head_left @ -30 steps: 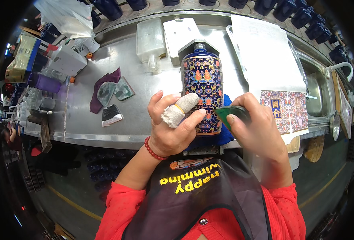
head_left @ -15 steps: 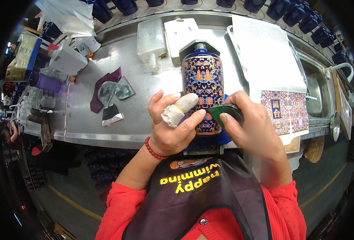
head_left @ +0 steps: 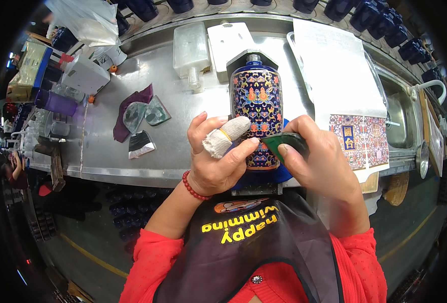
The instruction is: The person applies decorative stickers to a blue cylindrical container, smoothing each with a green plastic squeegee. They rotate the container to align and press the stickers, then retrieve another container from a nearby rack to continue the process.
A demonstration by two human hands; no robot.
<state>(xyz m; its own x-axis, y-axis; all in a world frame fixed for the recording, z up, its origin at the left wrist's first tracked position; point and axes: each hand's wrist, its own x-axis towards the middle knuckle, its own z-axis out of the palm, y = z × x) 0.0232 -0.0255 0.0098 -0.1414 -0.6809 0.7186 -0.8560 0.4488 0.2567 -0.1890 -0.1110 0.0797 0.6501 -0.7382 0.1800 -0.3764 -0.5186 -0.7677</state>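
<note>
Left hand [head_left: 216, 160], fingers wide, rests on a bottle [head_left: 256, 93] at the surface's [head_left: 107, 169] front edge; right hand [head_left: 324, 159] pinches a scraper [head_left: 278, 145]. Likely slick and fragile, the bottle suits a side hold.

The person wears a red top [head_left: 281, 288] with small dots on its sleeves [head_left: 155, 255] and a round, ornate button [head_left: 257, 279]; over it, a dark, black-edged apron [head_left: 198, 267] with yellow lettering [head_left: 248, 231] and a cartoon print [head_left: 241, 206]. The left hand [head_left: 216, 169] has a whitish fabric finger cover [head_left: 237, 127] bound with a yellow band [head_left: 225, 134], and a red beaded bracelet [head_left: 192, 188] circles that wrist.
</note>
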